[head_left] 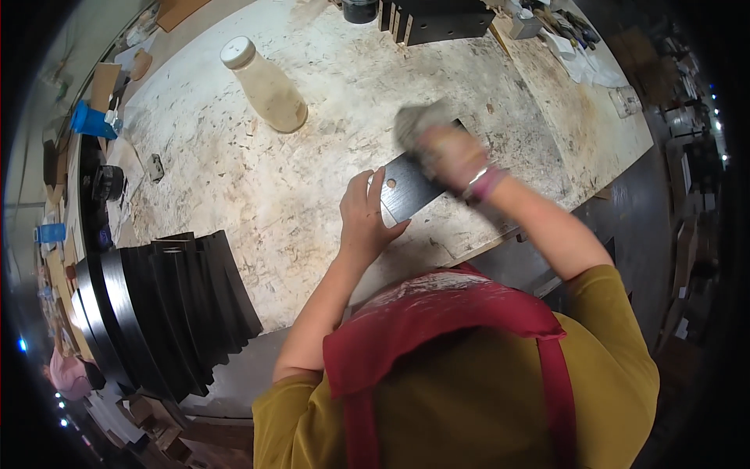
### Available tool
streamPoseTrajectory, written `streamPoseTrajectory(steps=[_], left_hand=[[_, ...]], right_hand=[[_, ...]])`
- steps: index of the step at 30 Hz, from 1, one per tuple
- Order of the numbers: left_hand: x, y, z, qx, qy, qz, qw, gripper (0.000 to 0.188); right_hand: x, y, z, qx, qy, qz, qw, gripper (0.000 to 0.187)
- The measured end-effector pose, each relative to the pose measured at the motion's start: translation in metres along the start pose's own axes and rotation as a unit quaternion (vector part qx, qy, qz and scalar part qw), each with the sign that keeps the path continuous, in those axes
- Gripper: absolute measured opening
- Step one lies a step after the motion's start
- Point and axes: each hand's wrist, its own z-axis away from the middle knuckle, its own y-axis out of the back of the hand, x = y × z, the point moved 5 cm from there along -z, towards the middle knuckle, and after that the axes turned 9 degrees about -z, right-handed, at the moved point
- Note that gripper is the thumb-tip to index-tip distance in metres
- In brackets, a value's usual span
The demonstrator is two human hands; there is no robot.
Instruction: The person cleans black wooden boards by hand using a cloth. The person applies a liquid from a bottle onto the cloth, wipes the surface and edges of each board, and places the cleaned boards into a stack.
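A flat black board (pixel 418 191) with a hole near its left end lies slantwise on the worktable (pixel 328 156), close to the table's near edge. My left hand (pixel 363 215) grips its left end, fingers along the far side and thumb at the near corner. A crumpled grey cloth (pixel 412 127) is bunched in my right hand (pixel 457 156), over the right part of the board. Motion blurs both cloth and hand, and together they hide some of the board.
A capped bottle (pixel 273 94) with pale contents stands beyond the board. Many dark boards (pixel 164 313) are stacked at the near left. More black boards (pixel 437 19) and a dark jar (pixel 360 9) sit at the far edge. Tools (pixel 570 31) lie far right; a blue cup (pixel 92 119) stands far left.
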Motion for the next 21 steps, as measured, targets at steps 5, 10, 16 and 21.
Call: streamPoseTrajectory(steps=[5, 10, 16, 21], left_hand=[[0.002, 0.001, -0.003, 0.015, 0.007, -0.016, 1.0, 0.092], [0.001, -0.005, -0.002, 0.018, 0.014, -0.019, 1.0, 0.091], [0.006, -0.006, -0.004, 0.025, -0.003, -0.042, 0.999, 0.092], [-0.009, -0.003, 0.002, 0.044, 0.005, 0.001, 0.999, 0.091]], right_hand=[[0.037, 0.029, -0.016, 0.059, -0.107, 0.106, 0.987, 0.016], [-0.024, -0.023, -0.002, 0.005, -0.002, 0.074, 0.997, 0.017], [0.024, 0.009, -0.027, -0.007, -0.071, 0.152, 0.986, 0.019], [0.01, -0.006, -0.029, 0.062, 0.011, 0.109, 0.992, 0.023]])
